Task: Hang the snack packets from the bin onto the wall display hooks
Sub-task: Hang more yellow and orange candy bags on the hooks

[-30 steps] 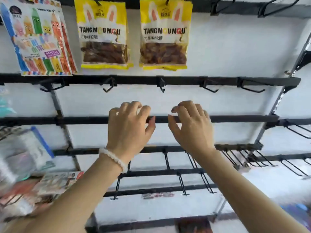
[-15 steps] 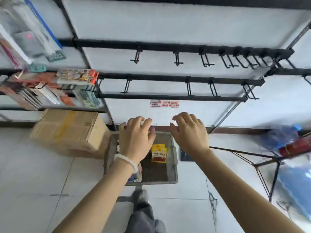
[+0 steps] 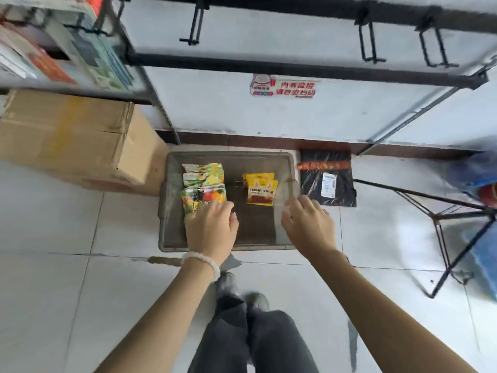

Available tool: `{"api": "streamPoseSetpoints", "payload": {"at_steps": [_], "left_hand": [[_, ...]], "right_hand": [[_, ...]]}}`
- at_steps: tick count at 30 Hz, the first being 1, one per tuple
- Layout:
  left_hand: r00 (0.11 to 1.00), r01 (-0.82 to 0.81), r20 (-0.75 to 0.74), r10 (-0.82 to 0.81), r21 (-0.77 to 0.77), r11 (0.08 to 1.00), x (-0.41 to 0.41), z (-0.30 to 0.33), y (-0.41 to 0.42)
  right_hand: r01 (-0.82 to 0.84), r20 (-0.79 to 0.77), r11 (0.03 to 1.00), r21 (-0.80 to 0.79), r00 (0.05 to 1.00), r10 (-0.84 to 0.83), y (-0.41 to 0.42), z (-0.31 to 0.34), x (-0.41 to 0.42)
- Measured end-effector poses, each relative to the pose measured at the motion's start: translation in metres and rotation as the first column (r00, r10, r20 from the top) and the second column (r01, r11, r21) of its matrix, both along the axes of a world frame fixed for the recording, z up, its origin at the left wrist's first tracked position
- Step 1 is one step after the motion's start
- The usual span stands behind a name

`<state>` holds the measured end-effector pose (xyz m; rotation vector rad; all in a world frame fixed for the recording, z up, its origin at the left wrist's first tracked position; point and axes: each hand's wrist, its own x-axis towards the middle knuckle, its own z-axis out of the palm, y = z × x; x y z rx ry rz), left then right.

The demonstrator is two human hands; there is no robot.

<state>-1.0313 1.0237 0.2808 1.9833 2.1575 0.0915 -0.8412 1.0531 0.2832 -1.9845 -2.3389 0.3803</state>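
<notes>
A grey plastic bin (image 3: pixel 172 200) stands on the floor against the wall. Inside it lie yellow snack packets (image 3: pixel 260 188) with a rabbit print in the middle, and green and yellow packets (image 3: pixel 203 188) stacked on the left. My left hand (image 3: pixel 211 230), with a bead bracelet on the wrist, hovers over the bin's left side, fingers loosely bent, holding nothing. My right hand (image 3: pixel 308 224) is over the bin's right rim, fingers relaxed and empty. Black display hooks (image 3: pixel 195 25) stick out from the wall rails above.
A cardboard box (image 3: pixel 75 138) sits left of the bin. A black parcel bag (image 3: pixel 326 179) lies to its right. A black metal stand (image 3: pixel 451 224) is at the right. Hung goods (image 3: pixel 61 41) fill the upper left. My shoes (image 3: pixel 242 292) stand just before the bin.
The view has swung down from the wall hooks to the bin on the floor. Both hands have dropped from the rails to just above the bin, still empty.
</notes>
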Motion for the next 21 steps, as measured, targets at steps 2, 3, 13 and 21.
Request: {"api": "streamPoseSetpoints", "payload": {"at_steps": [2, 3, 13, 21], "left_hand": [[1.000, -0.020, 0.008, 0.020, -0.030, 0.999, -0.006, -0.039, 0.007], [1.000, -0.021, 0.008, 0.022, -0.039, 0.999, -0.009, -0.056, 0.012], [0.998, -0.059, -0.015, 0.058, -0.178, 0.982, -0.015, -0.298, 0.084], [1.000, 0.015, -0.012, -0.017, -0.127, 0.992, 0.003, -0.448, 0.165]], "right_hand": [[0.013, -0.002, 0.997, -0.071, 1.000, -0.013, 0.007, -0.040, -0.006], [0.011, 0.002, 0.995, -0.096, 1.000, -0.011, 0.011, -0.056, -0.009], [0.027, 0.008, 0.984, -0.177, 1.000, -0.026, 0.088, -0.288, -0.004], [0.027, 0.004, 0.984, -0.178, 1.000, -0.027, 0.159, -0.428, -0.004]]}}
